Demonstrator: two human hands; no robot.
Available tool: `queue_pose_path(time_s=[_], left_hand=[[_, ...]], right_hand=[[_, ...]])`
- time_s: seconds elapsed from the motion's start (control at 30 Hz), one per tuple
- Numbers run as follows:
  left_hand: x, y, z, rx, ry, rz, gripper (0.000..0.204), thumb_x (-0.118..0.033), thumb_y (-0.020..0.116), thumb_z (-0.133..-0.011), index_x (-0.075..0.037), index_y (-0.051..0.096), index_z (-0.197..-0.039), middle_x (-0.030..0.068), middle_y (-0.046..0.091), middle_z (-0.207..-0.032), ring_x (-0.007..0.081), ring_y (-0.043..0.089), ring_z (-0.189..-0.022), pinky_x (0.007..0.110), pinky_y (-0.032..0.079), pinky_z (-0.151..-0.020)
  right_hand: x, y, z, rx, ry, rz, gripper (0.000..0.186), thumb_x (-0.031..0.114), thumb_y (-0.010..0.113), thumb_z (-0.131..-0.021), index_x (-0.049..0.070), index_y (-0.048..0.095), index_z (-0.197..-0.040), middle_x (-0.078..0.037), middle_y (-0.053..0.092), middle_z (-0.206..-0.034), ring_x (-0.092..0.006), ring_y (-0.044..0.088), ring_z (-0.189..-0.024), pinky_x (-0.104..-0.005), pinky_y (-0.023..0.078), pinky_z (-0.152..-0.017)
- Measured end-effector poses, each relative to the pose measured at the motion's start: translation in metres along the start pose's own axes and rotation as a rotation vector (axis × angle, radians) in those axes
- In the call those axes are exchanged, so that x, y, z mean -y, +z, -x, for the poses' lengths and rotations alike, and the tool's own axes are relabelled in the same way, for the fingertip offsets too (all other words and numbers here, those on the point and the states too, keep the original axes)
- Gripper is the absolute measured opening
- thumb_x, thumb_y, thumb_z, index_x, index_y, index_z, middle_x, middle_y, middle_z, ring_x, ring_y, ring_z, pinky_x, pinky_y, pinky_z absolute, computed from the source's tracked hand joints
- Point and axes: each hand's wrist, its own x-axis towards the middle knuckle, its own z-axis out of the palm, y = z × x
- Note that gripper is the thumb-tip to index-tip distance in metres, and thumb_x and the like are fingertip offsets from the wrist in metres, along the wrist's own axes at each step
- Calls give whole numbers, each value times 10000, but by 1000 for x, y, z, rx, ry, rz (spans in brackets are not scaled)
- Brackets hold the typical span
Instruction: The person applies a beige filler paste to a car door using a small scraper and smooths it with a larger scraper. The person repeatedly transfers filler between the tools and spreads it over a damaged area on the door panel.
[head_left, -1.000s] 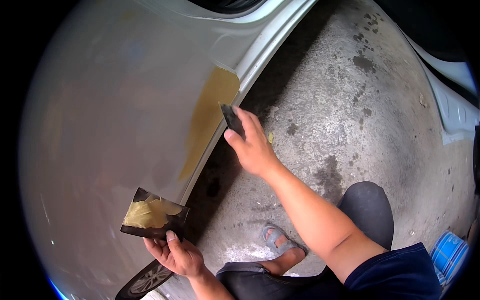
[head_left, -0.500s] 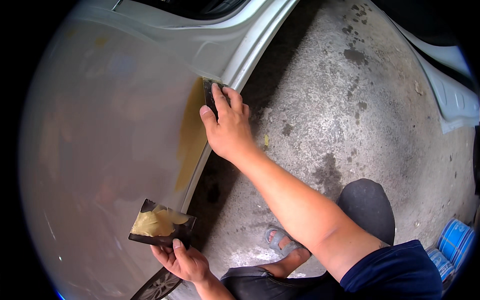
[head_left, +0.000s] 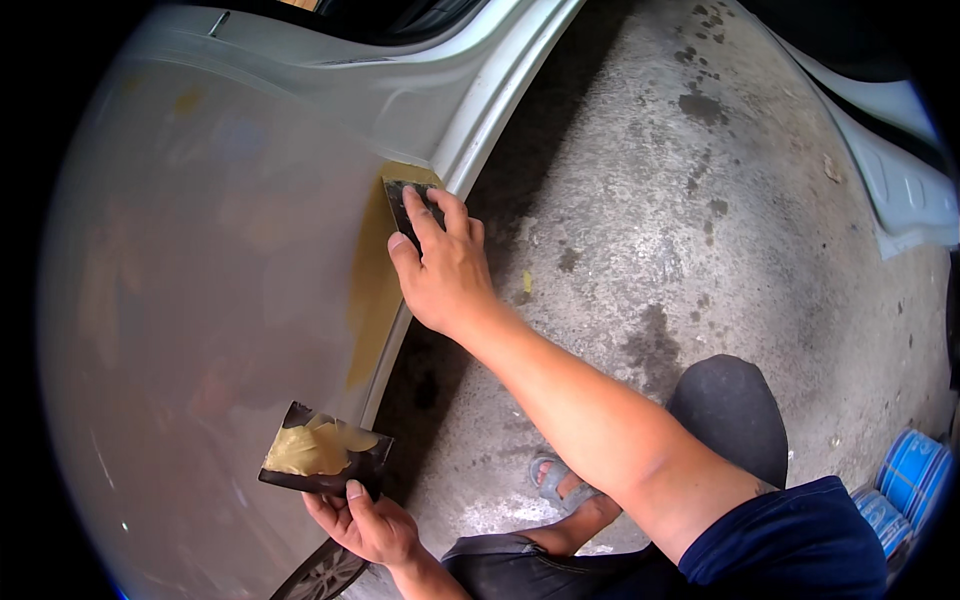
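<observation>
My right hand [head_left: 445,265] presses a dark flat putty spreader [head_left: 408,207] against the grey car body panel [head_left: 220,300], close to its door-opening edge. Under and beside the spreader runs a long smear of mustard-yellow body filler [head_left: 368,310]. Lower down, my left hand [head_left: 368,525] grips a dark square mixing plate [head_left: 370,470] by its near edge, thumb on top. A mound of yellowish filler [head_left: 307,447] sits on that plate. The plate is held above the panel's lower part; whether it touches cannot be told.
The white door sill [head_left: 500,100] borders the panel on its right. Stained concrete floor [head_left: 620,220] stretches beyond it, with another pale car part [head_left: 905,190] at far right. Blue cans [head_left: 912,475] stand at lower right. A wheel [head_left: 325,572] shows at the bottom, near my sandalled foot [head_left: 560,482].
My right hand has drawn the spreader slightly toward me and left, and yellow filler now shows above it at the panel's corner. My left hand and the plate stay nearly still.
</observation>
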Motion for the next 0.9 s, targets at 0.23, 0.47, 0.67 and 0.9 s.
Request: queue_pose_path(time_s=[0.23,0.47,0.67,0.9], left_hand=[[2,-3,2,19,-25,-1,525,21,458,-886,58,304,-1387,164,485,-1332,224,486,-1210,363,346,-1060],[0,-3,1,15,-23,-5,532,22,457,-885,62,295,-1390,165,478,-1339,230,480,-1218,366,342,-1063],[3,-5,3,44,-11,-16,533,16,462,-888,63,290,-1390,173,468,-1345,239,474,-1223,365,345,-1061],[2,-5,3,29,-2,0,536,29,459,-883,57,291,-1392,178,474,-1337,239,483,-1214,381,365,-1052]], right_hand=[[-7,0,-12,-64,47,-49,542,311,496,-917,64,409,-1392,-193,324,-1403,-439,395,-1150,-501,374,-991],[-10,0,-2,-39,48,-43,541,312,492,-919,44,418,-1383,-207,328,-1395,-437,409,-1131,-483,363,-1000],[-14,6,-7,-63,30,-49,538,320,495,-921,49,426,-1381,-209,341,-1384,-435,406,-1144,-487,358,-1003],[-12,2,-7,-75,24,-42,539,310,502,-918,47,422,-1381,-209,334,-1376,-436,408,-1126,-484,361,-1000]])
